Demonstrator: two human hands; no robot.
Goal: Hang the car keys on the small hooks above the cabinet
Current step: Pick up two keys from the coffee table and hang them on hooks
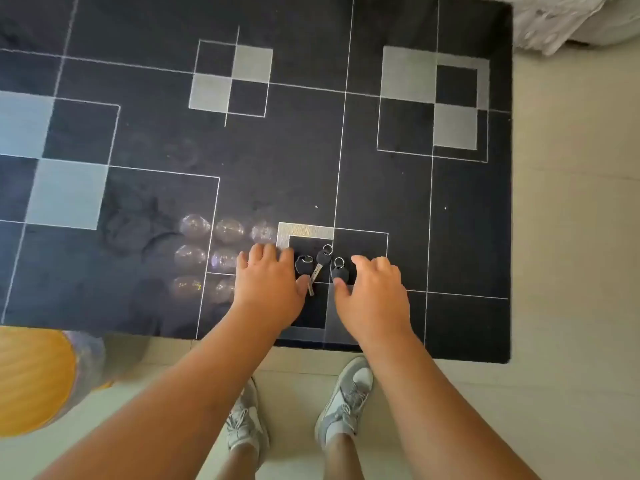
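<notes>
Three car keys with black heads and silver rings lie close together on a dark surface: a left key point(303, 265), a middle key point(321, 263) with its metal blade pointing toward me, and a right key point(338, 270). My left hand point(268, 282) reaches in just left of them, fingers spread, thumb beside the middle key's blade. From the right comes my right hand point(375, 289), fingers apart and thumb touching the right key. Neither hand holds a key. No hooks or cabinet are in view.
The keys rest on a dark surface point(277, 150) patterned with white lines and grey squares, showing round reflections. Its near edge runs above my grey shoes point(346, 396). A yellow round object point(34, 379) sits at lower left, pale tiled floor point(571, 237) at right, white fabric point(571, 19) top right.
</notes>
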